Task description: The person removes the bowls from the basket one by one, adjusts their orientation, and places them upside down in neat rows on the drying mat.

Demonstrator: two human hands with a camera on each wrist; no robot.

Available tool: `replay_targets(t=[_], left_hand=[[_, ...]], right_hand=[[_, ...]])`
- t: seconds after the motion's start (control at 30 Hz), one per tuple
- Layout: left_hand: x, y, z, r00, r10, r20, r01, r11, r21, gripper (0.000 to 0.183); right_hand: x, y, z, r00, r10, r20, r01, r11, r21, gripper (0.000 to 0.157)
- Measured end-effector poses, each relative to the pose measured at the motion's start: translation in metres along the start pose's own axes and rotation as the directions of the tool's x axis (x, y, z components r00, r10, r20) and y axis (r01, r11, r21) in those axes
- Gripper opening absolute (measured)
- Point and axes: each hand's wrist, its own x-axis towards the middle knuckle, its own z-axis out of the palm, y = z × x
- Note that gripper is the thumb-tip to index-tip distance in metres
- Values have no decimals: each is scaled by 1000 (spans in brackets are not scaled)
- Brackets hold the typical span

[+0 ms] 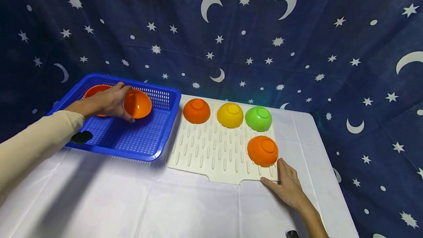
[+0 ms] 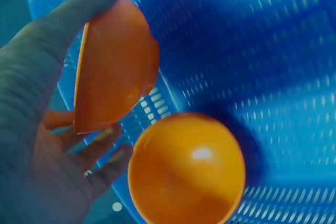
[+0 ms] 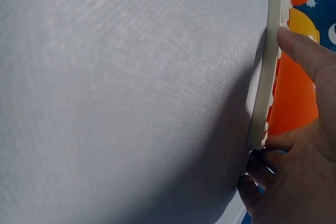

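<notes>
Over the blue basket (image 1: 132, 153), my left hand (image 1: 114, 100) grips an orange bowl (image 1: 138, 104) by its rim, thumb on one side and fingers on the other. In the left wrist view this held bowl (image 2: 115, 66) is tilted, its open side toward the palm. A second orange bowl (image 2: 186, 174) is in the basket beside the fingertips. My right hand (image 1: 289, 184) holds the near right corner of a cream draining board (image 1: 205, 157), its thumb at the front edge and fingers at the right side. Close to those fingers, an orange bowl (image 1: 263, 151) rests upside down on the board.
Along the board's back row, an orange-red bowl (image 1: 196, 111), a yellow bowl (image 1: 230, 115) and a green bowl (image 1: 259, 119) stand upside down. The basket touches or nearly touches the board's left side. A white cloth (image 1: 178, 208) covers the table; a dark starry curtain (image 1: 185, 21) hangs behind.
</notes>
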Motion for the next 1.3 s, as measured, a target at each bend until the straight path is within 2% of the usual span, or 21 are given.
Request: replay_targets(t=[0.13, 0.37, 0.63, 0.77, 1.0, 1.17, 1.3], left_hand=[[-11, 7, 3, 998, -48, -50, 41, 991, -125, 122], [-27, 20, 12, 982, -95, -162, 46, 959, -279, 121], [-41, 47, 26, 947, -180, -266, 37, 884, -466, 110], [-47, 63, 31, 932, -203, -299, 30, 868, -496, 111], [-56, 85, 39, 928, -208, -310, 4, 837, -548, 111], [-57, 97, 44, 929, -188, -320, -19, 837, -546, 111], [-57, 104, 46, 918, -178, -355, -46, 840, -541, 111]], right_hand=[[0, -1, -1, 1000, 2, -2, -2, 1000, -8, 116], [1, -3, -3, 1000, 1, 8, -1, 1000, -8, 116], [0, 0, -3, 1000, 0, 5, 0, 1000, -10, 115], [-1, 0, -3, 1000, 1, -7, -1, 1000, -2, 115], [1, 0, -2, 999, -12, -41, 12, 1000, -1, 113], [1, -1, -2, 998, -21, -55, 21, 1000, 1, 112], [0, -1, -2, 998, -21, -64, 22, 1000, 1, 111]])
